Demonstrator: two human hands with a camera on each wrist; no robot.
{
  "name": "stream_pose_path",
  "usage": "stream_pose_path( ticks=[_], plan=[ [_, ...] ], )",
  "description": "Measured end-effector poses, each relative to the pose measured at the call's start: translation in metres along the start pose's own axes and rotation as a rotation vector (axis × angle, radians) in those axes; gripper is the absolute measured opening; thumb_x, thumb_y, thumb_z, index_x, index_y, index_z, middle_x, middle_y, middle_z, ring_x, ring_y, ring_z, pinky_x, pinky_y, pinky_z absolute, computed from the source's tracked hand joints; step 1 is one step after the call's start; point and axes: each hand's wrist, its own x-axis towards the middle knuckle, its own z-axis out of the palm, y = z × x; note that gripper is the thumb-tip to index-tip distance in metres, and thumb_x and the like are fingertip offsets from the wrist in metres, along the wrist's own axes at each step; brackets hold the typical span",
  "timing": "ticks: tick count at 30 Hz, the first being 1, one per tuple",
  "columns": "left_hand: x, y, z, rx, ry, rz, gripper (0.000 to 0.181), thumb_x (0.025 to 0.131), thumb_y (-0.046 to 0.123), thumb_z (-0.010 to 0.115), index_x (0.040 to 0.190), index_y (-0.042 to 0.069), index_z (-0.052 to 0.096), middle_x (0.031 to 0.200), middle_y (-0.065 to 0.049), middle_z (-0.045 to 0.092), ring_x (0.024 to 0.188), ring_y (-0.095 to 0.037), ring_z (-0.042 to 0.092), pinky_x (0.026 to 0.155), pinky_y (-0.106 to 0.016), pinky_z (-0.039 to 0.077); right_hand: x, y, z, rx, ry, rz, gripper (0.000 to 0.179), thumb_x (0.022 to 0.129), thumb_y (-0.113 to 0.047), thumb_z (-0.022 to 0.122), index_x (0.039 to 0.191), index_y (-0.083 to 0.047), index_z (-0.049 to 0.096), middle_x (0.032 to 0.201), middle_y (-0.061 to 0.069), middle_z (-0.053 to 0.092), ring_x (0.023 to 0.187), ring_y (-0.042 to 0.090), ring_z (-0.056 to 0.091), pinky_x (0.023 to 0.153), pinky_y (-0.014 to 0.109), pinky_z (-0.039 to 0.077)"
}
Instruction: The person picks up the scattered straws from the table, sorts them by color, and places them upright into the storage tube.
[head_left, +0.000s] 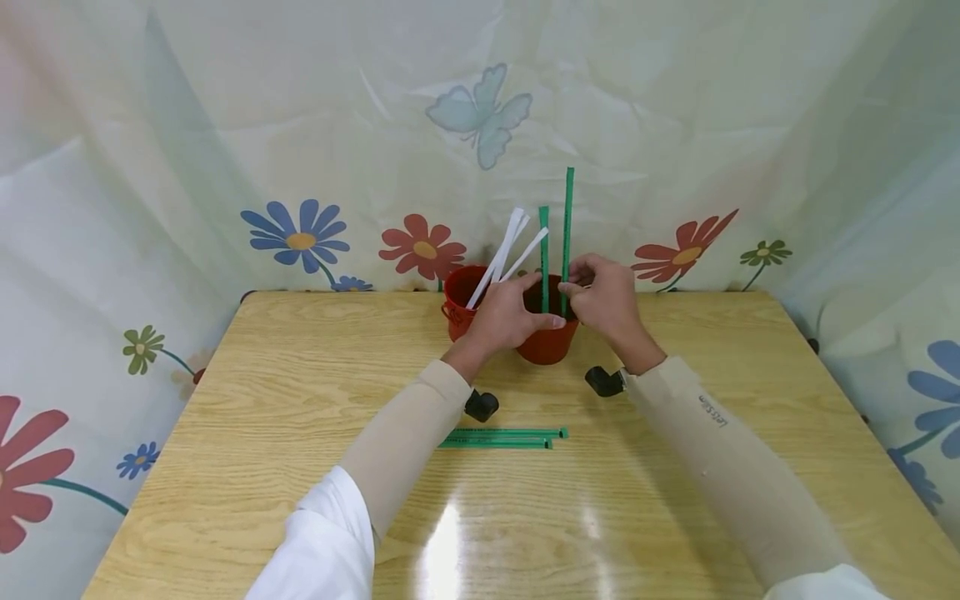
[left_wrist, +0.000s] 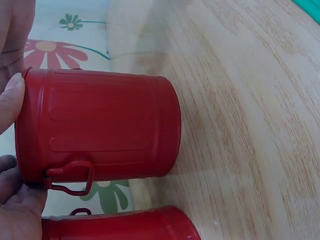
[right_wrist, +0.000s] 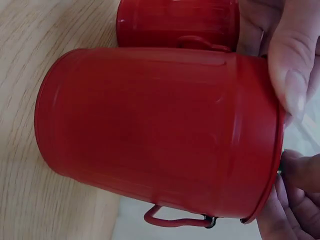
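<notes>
My left hand (head_left: 506,317) grips the rim of the right-hand red bucket (head_left: 547,346), thumb along the near edge; the left wrist view shows this red bucket (left_wrist: 110,122) standing on the wood with its wire handle. Over the opposite side of the rim, my right hand (head_left: 606,298) pinches a long green strip (head_left: 567,225) that stands upright, its lower end down in the bucket. A second green strip (head_left: 544,250) stands in the same bucket, lower than the first. Several white strips (head_left: 504,250) lean out of the left-hand red bucket (head_left: 457,323), partly hidden by my left hand.
Several green strips (head_left: 502,433) lie flat on the wooden table (head_left: 322,375) in front of the buckets, partly covered by my left forearm. A flowered curtain (head_left: 360,125) hangs right behind the table's far edge. Black wrist cameras (head_left: 603,382) hang under both wrists.
</notes>
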Motion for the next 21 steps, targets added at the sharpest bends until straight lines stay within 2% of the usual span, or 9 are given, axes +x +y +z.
stream_pose_path(
  ticks=[5,8,10,13,17,21],
  plan=[
    [0.0,-0.001,0.001,0.019,0.007,-0.005,0.083,0.088,0.034,0.085,0.156,0.008,0.047,0.155,-0.012,0.057,0.138,-0.031,0.058,0.11,-0.041,0.054,-0.001,0.001,0.0,-0.037,-0.025,0.0,0.015,0.094,-0.003,0.071,0.103,0.009,0.072,0.094,0.026,0.074,0.088,0.04,0.073,0.077,0.052,0.061],
    [0.0,-0.001,0.002,0.022,0.004,-0.016,0.082,0.088,0.035,0.085,0.157,0.01,0.047,0.155,-0.01,0.057,0.138,-0.03,0.058,0.11,-0.041,0.054,-0.003,0.001,-0.001,-0.014,-0.01,0.003,0.014,0.095,-0.002,0.071,0.104,0.009,0.072,0.094,0.026,0.074,0.089,0.04,0.073,0.079,0.055,0.062],
    [0.0,0.0,0.003,0.021,0.004,-0.023,0.082,0.088,0.035,0.085,0.157,0.011,0.048,0.155,-0.01,0.057,0.138,-0.03,0.059,0.109,-0.04,0.055,-0.007,0.001,-0.001,0.02,0.015,-0.025,0.013,0.095,-0.001,0.07,0.103,0.009,0.072,0.094,0.027,0.074,0.088,0.041,0.073,0.081,0.056,0.062],
    [0.001,-0.001,0.003,0.019,0.012,-0.02,0.082,0.087,0.034,0.085,0.156,0.011,0.048,0.154,-0.01,0.058,0.137,-0.03,0.059,0.107,-0.04,0.056,-0.016,-0.002,-0.002,0.078,0.05,-0.095,0.009,0.095,0.001,0.07,0.1,0.008,0.073,0.091,0.025,0.074,0.085,0.038,0.072,0.08,0.03,0.063],
    [0.001,-0.001,0.002,0.035,0.027,0.02,0.075,0.088,0.033,0.084,0.153,0.01,0.053,0.147,-0.009,0.064,0.129,-0.029,0.064,0.103,-0.038,0.058,-0.033,-0.01,-0.001,0.15,0.085,-0.226,0.004,0.09,0.007,0.074,0.094,0.007,0.075,0.085,0.021,0.074,0.076,0.027,0.07,0.074,0.003,0.049],
    [0.0,-0.001,0.001,0.069,0.037,0.035,0.069,0.091,0.028,0.082,0.152,0.009,0.054,0.146,-0.01,0.064,0.126,-0.027,0.065,0.107,-0.038,0.057,-0.055,-0.017,0.003,0.222,0.09,-0.35,0.009,0.084,0.013,0.077,0.087,0.006,0.074,0.08,0.018,0.074,0.071,0.013,0.069,0.075,0.005,0.053]
  ],
)
